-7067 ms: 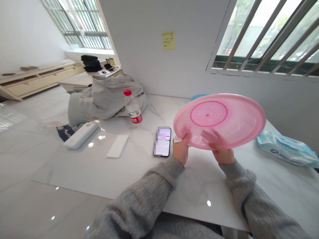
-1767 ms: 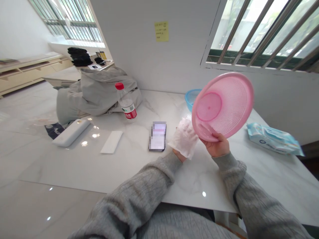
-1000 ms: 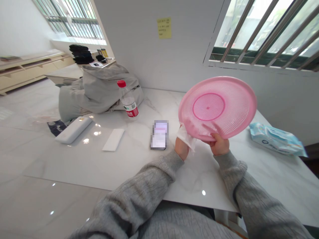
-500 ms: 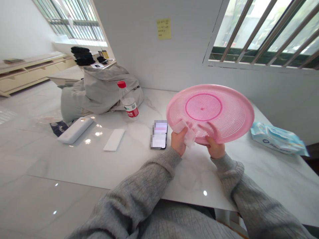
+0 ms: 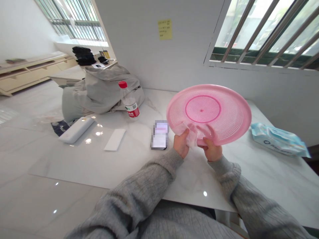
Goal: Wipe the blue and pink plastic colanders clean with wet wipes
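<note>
A round pink perforated plastic basket [image 5: 211, 111] is held above the white marble table [image 5: 124, 166], its bottom tilted toward me. My right hand [image 5: 212, 150] grips its near rim, fingers curled underneath. My left hand [image 5: 181, 143] pinches a crumpled white wipe [image 5: 187, 132] against the near-left rim of the basket. Both hands are closed, close together at the basket's lower edge.
A phone [image 5: 159, 134] lies just left of my hands. A water bottle with a red cap [image 5: 128, 100] stands in front of a grey jacket [image 5: 99, 91]. A white case [image 5: 76, 129], a white card [image 5: 115, 139] and a wipes pack [image 5: 279, 139] also lie on the table.
The basket has tipped from steeply upright to nearly flat and dropped lower. My left hand with the wipe has come up onto its near-left rim, and my right hand has shifted left along the rim.
</note>
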A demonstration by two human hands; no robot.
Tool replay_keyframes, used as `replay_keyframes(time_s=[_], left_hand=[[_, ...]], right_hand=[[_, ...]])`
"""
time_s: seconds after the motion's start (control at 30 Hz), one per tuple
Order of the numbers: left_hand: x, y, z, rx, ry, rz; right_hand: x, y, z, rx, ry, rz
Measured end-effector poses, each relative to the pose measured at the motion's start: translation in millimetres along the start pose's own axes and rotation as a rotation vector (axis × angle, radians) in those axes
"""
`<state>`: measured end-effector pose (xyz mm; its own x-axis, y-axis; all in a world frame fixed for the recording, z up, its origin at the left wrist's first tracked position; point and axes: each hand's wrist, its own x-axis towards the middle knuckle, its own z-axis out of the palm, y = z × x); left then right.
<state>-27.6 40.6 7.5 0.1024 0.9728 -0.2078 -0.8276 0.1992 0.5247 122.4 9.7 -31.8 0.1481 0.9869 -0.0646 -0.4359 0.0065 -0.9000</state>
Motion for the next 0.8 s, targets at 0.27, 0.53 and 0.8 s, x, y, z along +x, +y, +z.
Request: replay_keyframes(time_s=[0.27,0.53,0.8], left_hand=[[1.8,2.5,0.2,0.012,-0.004,-0.018],[0.2,3.6,2.2,0.023,0.018,0.012],[4.1,2.8,-1.9,0.088,0.066,0.074]], right_hand=[[0.4,-0.1,6.8,-0.203,0.139,-0.099],[-2.4,-11.0,32.2,0.008,0.019,0.014],[-11.4,-21.3,42.3,0.117,-0.101,0.133]])
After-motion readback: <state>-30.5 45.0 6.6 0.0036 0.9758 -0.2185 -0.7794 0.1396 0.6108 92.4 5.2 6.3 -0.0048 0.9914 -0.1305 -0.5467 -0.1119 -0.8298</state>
